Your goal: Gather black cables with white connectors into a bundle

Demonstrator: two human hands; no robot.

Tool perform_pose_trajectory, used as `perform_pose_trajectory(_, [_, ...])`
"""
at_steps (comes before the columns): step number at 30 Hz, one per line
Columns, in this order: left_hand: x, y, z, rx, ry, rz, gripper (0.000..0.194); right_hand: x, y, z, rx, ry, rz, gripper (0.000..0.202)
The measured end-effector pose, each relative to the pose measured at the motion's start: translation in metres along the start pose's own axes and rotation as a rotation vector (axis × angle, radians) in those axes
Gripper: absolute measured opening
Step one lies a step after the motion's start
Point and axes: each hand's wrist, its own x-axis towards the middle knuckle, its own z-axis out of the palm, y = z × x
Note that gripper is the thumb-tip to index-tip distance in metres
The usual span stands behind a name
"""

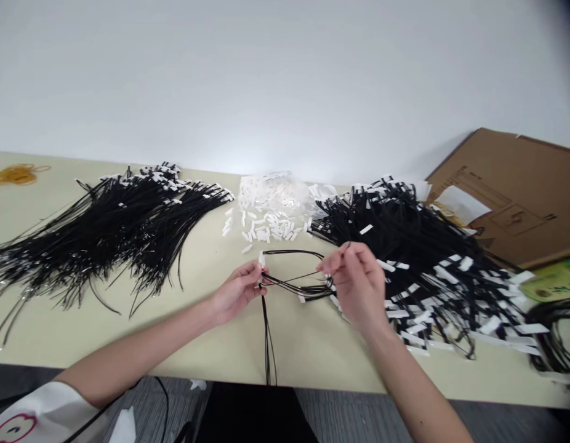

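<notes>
My left hand (241, 289) pinches a bundle of thin black cables (267, 338) beside a small white connector (261, 258); the cable ends hang down over the table's front edge. From that bundle a loop (294, 251) runs right toward my right hand (356, 274). The fingers of my right hand are pressed together on a thin black cable of the loop. Small white pieces (278, 226) lie loose behind my hands, in front of a clear plastic bag (280, 191) with more white pieces.
Black cables (141, 221) with white ends are heaped at the left, and another pile (391, 227) with white tags lies at the right. Orange bands (20, 175) rest at the far left of the table (197, 344). A cardboard box (520, 197) leans at the back right.
</notes>
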Motion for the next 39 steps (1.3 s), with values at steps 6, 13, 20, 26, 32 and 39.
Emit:
perform_pose_trajectory(6, [0.000, 0.000, 0.000, 0.047, 0.007, 0.004, 0.011, 0.013, -0.015, -0.024, -0.259, 0.283, -0.275, 0.012])
perform_pose_trajectory(13, [-0.002, 0.000, 0.002, 0.057, -0.090, -0.032, 0.011, -0.008, 0.007, -0.005, -1.029, -0.256, -0.669, 0.018])
perform_pose_trajectory(20, [-0.004, 0.000, 0.004, 0.061, -0.114, -0.042, 0.009, -0.011, 0.021, 0.000, -1.130, -0.333, -0.723, 0.010])
perform_pose_trajectory(26, [-0.004, 0.000, 0.003, 0.072, -0.111, -0.039, 0.011, -0.012, 0.020, -0.001, -1.124, -0.313, -0.728, 0.013])
perform_pose_trajectory(32, [-0.003, -0.001, 0.002, 0.080, -0.111, -0.036, 0.011, -0.013, 0.022, -0.001, -1.138, -0.314, -0.720, 0.012])
perform_pose_trajectory(39, [-0.003, -0.001, 0.002, 0.080, -0.125, -0.036, 0.010, -0.012, 0.020, -0.001, -1.131, -0.315, -0.723, 0.012])
